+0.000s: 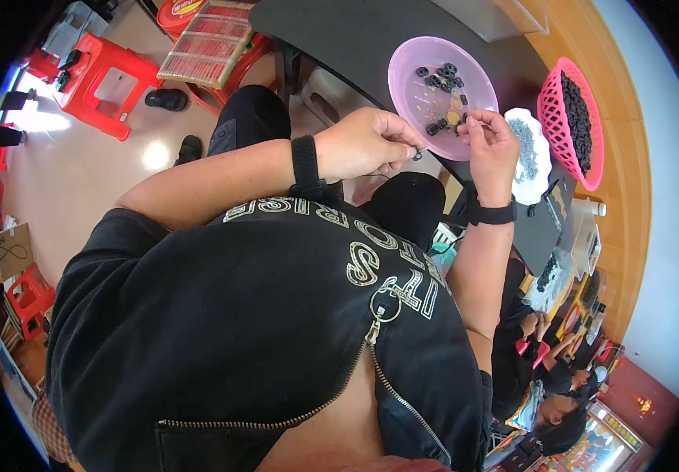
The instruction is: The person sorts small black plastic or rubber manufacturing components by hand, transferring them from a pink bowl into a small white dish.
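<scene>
My left hand [365, 145] is closed in a pinch on a small dark ring-like part [417, 154], just below the near rim of a pale pink plastic basin [404, 75]. Over the basin's right edge, my right hand [490, 149] has its thumb and fingertips drawn together. Whatever lies between those fingertips is too small to make out. Inside the basin are several small black parts [443, 77], with some yellowish round pieces [453, 118] and tiny coloured bits among them. Both wrists wear black bands.
Right of the basin, a white scalloped dish [542, 169] holds small grey pieces. Beyond it stands a pink lattice basket [550, 110] full of black parts. All rest on a dark table [332, 39]. Red stools [111, 79] stand at left; other people [548, 393] sit at lower right.
</scene>
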Motion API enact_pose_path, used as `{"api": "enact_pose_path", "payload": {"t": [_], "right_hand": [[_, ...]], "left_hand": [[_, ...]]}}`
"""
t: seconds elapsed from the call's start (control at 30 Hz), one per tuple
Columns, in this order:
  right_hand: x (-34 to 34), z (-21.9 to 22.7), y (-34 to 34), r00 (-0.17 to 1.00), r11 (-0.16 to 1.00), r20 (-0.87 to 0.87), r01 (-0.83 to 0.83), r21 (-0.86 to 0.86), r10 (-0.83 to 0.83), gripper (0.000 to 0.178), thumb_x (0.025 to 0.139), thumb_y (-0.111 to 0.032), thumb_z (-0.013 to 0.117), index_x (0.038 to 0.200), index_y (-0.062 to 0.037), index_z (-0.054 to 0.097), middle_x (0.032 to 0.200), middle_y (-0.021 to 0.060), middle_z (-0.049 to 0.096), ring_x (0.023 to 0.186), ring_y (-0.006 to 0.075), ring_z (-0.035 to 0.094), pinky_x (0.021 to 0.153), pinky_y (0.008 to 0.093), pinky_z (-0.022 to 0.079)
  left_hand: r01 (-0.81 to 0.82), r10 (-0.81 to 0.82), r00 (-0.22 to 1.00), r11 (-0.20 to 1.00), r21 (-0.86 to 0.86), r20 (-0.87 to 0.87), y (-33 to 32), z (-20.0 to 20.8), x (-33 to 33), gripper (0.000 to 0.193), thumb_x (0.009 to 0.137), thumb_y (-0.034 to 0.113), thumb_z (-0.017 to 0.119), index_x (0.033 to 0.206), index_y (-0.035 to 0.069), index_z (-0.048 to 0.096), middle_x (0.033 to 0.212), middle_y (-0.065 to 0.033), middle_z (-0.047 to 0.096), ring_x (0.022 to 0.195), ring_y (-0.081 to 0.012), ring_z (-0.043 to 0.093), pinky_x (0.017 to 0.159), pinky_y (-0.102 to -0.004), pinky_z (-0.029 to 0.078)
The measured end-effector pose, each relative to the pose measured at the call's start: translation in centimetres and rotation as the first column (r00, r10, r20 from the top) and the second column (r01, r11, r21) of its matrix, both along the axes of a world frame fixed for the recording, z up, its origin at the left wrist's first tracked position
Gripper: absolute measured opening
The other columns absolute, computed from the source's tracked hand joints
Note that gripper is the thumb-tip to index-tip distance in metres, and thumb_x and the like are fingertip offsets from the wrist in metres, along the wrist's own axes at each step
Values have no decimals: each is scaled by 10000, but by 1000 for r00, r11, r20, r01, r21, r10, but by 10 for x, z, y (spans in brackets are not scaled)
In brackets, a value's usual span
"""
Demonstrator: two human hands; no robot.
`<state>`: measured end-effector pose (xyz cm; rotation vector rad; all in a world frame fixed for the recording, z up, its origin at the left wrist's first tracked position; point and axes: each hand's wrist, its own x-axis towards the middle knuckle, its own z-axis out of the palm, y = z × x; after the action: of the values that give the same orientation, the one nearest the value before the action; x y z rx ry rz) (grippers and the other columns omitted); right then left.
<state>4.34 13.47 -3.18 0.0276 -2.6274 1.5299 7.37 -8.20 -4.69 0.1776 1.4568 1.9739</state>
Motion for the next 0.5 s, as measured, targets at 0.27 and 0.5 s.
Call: {"api": "enact_pose_path", "payload": {"t": [0.27,0.5], "right_hand": [[22,2,1,996,906,-61,-81,-415,62,154,824,72,538,974,46,560,904,92,627,829,139,617,715,230,482],[56,3,-5,994,738,103,35,-674,48,172,837,0,583,1006,25,577,824,94,645,707,148,634,622,219,495]], "left_hand": [[-9,8,1000,998,59,7,4,-2,1,162,864,63,558,1001,-8,608,816,-7,600,664,-62,532,593,-194,459],[15,-14,999,1000,23,-52,10,3,2,146,857,80,579,974,2,618,819,-8,609,667,-60,533,602,-200,461]]}}
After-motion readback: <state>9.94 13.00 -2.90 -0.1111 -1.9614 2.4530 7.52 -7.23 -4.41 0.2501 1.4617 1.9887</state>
